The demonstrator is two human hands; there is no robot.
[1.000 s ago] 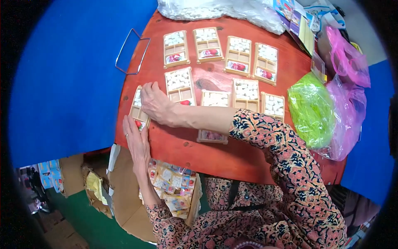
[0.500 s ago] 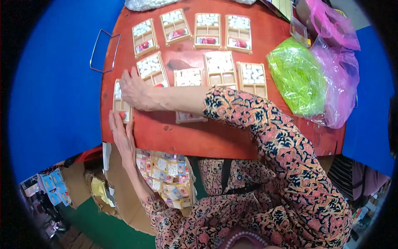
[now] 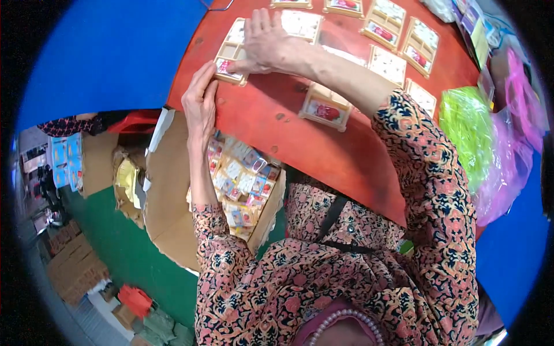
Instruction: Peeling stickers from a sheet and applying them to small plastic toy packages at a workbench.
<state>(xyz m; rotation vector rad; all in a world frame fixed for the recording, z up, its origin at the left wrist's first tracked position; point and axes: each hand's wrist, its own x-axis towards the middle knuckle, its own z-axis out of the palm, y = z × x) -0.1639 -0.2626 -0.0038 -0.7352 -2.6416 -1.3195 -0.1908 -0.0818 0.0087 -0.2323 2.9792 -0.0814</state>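
Observation:
A small tan compartment tray (image 3: 229, 51) lies at the far left of the red table, with white pieces at its far end and a red item in its near compartment. My left hand (image 3: 199, 105) grips the tray's near left corner with bent fingers. Over the tray's right side lies my right hand (image 3: 266, 45), its fingers stretched out and the thumb reaching to the near compartment. Part of the tray is hidden under that hand. Close by on the right is another tray (image 3: 302, 26) of white pieces, partly covered by my right hand.
More filled trays stand on the red table (image 3: 346, 161), among them a near one (image 3: 326, 109) below my right forearm. Bright green shred in a clear bag (image 3: 466, 130) and pink plastic bags (image 3: 508, 167) lie at the right. Below the table is a cardboard box (image 3: 167, 190) of small packs.
The view has swung left and down, so the table sits higher and more floor shows. My right hand has shifted toward the tray's near end; my left hand stays at its near corner.

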